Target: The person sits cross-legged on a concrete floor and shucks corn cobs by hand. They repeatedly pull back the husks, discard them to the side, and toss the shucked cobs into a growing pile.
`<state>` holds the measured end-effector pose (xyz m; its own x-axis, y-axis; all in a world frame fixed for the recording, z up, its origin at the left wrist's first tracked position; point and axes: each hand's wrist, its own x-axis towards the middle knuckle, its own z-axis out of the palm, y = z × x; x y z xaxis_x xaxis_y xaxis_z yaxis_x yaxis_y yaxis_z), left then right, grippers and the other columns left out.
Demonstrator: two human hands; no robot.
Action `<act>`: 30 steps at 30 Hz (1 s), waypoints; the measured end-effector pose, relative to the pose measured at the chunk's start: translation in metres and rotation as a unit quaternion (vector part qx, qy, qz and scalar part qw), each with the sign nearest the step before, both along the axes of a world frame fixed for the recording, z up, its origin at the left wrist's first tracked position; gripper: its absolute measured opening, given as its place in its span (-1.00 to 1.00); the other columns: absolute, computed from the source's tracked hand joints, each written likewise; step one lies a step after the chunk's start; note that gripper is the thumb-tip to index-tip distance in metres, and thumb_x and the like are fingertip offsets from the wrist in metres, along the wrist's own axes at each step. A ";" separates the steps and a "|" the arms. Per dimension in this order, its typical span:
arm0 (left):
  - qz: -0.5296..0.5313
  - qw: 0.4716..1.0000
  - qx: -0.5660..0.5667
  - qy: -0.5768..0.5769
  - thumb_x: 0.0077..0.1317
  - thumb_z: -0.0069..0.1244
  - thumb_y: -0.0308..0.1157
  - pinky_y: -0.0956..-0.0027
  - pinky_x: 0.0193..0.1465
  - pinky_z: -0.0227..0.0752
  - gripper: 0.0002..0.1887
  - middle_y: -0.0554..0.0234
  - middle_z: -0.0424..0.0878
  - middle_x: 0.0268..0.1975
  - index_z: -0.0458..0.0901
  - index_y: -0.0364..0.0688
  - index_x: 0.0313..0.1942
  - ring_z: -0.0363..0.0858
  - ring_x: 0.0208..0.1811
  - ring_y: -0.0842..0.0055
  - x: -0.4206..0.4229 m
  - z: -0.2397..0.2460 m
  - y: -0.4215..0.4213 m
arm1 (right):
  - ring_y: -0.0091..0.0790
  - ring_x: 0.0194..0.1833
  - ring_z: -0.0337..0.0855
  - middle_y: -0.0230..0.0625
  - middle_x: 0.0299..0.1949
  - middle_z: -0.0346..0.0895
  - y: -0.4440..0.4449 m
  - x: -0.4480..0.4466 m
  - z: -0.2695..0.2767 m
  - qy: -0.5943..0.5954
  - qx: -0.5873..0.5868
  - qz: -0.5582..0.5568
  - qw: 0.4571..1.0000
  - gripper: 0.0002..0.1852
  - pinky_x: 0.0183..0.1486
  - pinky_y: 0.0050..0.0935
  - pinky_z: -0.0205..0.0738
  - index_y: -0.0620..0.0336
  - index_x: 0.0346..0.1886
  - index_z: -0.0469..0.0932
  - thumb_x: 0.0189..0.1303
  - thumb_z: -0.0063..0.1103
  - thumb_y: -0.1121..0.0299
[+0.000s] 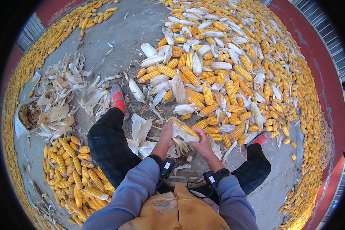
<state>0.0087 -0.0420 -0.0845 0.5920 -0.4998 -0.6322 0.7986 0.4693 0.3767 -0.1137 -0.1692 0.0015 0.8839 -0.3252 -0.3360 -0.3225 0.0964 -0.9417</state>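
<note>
An ear of corn [183, 128], with pale husk still along its lower side and yellow kernels showing on top, lies between my hands. My left hand [166, 134] grips its left end. At its right end, my right hand [201, 141] has thumb and fingers on the husk. Loose pale husks [141, 130] lie on the ground just left of and below my hands. Beyond the held ear spreads a large heap of corn ears [207, 95], some bare and yellow, some wrapped in dry husk.
A pile of bare ears [77, 172] lies by my left leg. Dry husks [60, 89] and a pale sack [20, 115] of husks are at the far left. Long banks of corn [313, 138] line the red walls [333, 95]. My feet stand on either side of the work area.
</note>
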 end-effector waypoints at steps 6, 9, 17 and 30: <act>0.009 1.000 0.022 -0.008 0.24 -0.19 -0.29 0.24 -0.14 0.48 -0.74 0.16 0.53 -0.20 0.45 -0.23 -0.13 0.55 -0.21 0.37 -0.001 -0.006 0.002 | -0.38 0.21 0.28 -0.22 0.18 0.28 -0.006 -0.005 -0.013 0.038 -0.084 0.054 0.994 -0.22 0.25 -0.47 0.13 0.27 0.26 0.19 -0.15 0.26 0.56; 0.000 0.994 0.098 -0.056 0.22 -0.20 -0.32 0.30 -0.16 0.44 -0.73 0.14 0.52 -0.18 0.45 -0.25 -0.13 0.52 -0.21 0.42 -0.004 -0.002 0.001 | -0.34 0.21 0.30 -0.18 0.18 0.30 -0.006 -0.008 -0.023 0.022 -0.068 0.053 0.996 -0.23 0.23 -0.45 0.16 0.25 0.26 0.21 -0.13 0.29 0.47; -0.109 0.930 0.230 -0.267 0.21 -0.18 -0.41 0.42 -0.18 0.37 -0.73 0.16 0.57 -0.24 0.48 -0.31 -0.12 0.47 -0.26 0.55 -0.016 0.017 -0.013 | -0.40 0.15 0.36 -0.26 0.16 0.34 0.007 -0.003 -0.032 0.040 0.129 -0.040 0.990 -0.31 0.19 -0.41 0.24 0.18 0.31 0.15 0.14 0.25 0.35; -0.075 0.990 0.072 -0.096 0.26 -0.27 -0.48 0.41 -0.45 0.42 -0.78 0.20 0.51 -0.48 0.36 -0.24 -0.08 0.45 -0.56 0.51 -0.022 0.067 -0.025 | -0.29 -0.06 0.53 -0.25 -0.06 0.47 0.000 0.002 -0.045 0.041 0.440 -0.199 0.875 -0.65 0.02 -0.28 0.43 0.20 0.04 0.35 0.28 -0.04 0.22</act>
